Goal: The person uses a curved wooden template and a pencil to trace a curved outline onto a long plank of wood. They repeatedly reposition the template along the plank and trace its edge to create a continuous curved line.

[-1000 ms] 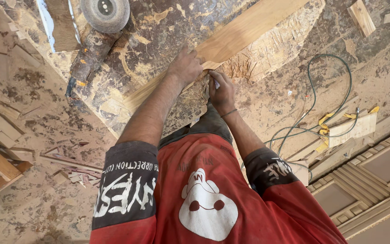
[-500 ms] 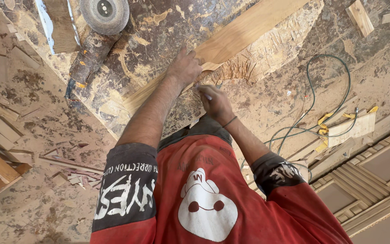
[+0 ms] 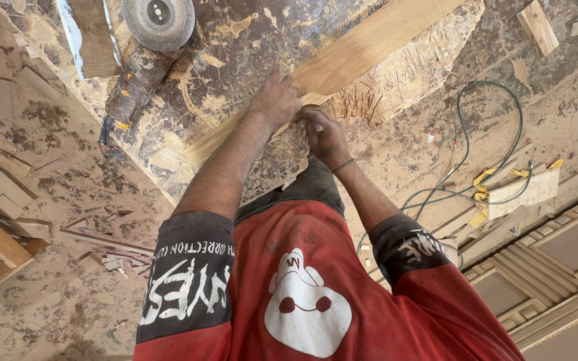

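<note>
In the head view, our left hand lies flat on a long wooden plank, fingers spread and pressing it down onto the worn, stained workbench. The plank runs slantwise across the bench, from the top edge of the view down toward the bench's near edge. Our right hand sits just beside the left, at the plank's lower edge, fingers curled together around something small; we cannot tell what it pinches. A thin band circles that wrist.

Near the bench's far left corner rests an angle grinder, its round disc facing up, well apart from both hands. A short board lies just beside it.

On the sawdust-covered floor to the right, a green cable loops near a pale offcut with yellow strips. Carved wooden panelling fills the lower right corner. Wood scraps scatter at left.
</note>
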{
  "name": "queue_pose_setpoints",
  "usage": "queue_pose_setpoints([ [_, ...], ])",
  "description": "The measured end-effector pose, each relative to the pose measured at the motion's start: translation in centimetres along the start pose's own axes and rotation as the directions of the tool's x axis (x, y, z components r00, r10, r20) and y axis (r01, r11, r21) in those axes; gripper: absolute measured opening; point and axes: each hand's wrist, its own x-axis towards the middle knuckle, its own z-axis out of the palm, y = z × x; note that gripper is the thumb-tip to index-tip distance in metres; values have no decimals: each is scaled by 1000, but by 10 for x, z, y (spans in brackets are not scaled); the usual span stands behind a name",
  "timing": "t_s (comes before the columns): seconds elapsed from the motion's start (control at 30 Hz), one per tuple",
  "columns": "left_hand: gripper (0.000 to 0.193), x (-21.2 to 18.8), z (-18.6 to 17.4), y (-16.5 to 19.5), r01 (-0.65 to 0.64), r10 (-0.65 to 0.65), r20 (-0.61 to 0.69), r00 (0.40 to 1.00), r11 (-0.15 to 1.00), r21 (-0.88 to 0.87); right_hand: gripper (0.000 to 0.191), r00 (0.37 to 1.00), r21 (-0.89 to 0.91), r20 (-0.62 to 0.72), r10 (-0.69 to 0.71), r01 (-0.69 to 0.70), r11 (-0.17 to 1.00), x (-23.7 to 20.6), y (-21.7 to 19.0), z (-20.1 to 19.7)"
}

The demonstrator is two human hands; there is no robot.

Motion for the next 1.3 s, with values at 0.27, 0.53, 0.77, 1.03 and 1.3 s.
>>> queue_pose_setpoints([
  [0.27, 17, -10, -12, -3, 5, -4, -30, 1000, 1000, 29, 16, 987, -299, -163, 1, -50, 953, -21, -3, -16],
  [0.53, 31, -43, -20, -3, 39, -41, -27, 999, 995, -95, 15, 950, -54, -304, 65, -85, 995, -32, -13, -21],
  [0.77, 21, -61, -3, -7, 135, -138, -24, 990, 986, -102, 28, 988, -378, 89, -124, 149, 914, 17, -12, -30],
  [1.03, 52, -140, 5, -1, 296, -694, -315, 648, 610, -735, 26, 879, -277, 401, -258, 385, 881, 93, 12, -60],
  [1.3, 42, -156, -2, 79, 354, -993, -25, 118, 65, -933, 19, 923, -131, 365, -126, 185, 974, 166, 59, -145],
])
